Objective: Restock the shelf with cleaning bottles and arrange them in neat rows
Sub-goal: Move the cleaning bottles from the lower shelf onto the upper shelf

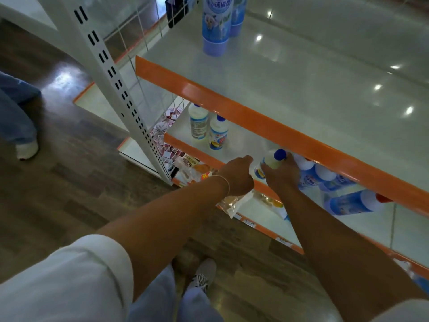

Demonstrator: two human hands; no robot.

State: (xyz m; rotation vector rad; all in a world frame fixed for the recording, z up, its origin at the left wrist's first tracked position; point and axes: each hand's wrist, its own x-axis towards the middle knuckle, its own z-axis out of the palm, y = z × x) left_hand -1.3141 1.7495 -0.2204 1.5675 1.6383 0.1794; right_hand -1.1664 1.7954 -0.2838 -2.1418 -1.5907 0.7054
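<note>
My right hand (pixel 282 176) grips a white cleaning bottle with a blue cap (pixel 274 159) at the front of the middle shelf (pixel 243 140). My left hand (pixel 239 175) hovers just left of it with its fingers curled, holding nothing I can see. Two more white bottles with blue caps (pixel 209 126) stand upright further back on the left of that shelf. To the right, several blue-labelled bottles (pixel 325 177) lie or lean under the orange rail, partly hidden. Two tall blue bottles (pixel 217 24) stand on the top shelf.
An orange rail (pixel 255 115) edges the top shelf and overhangs the middle one. A white slotted upright (pixel 111 73) stands at the left. Snack packets (pixel 232 203) fill the lower shelf. Another person's leg (pixel 16 112) stands at far left on the wooden floor.
</note>
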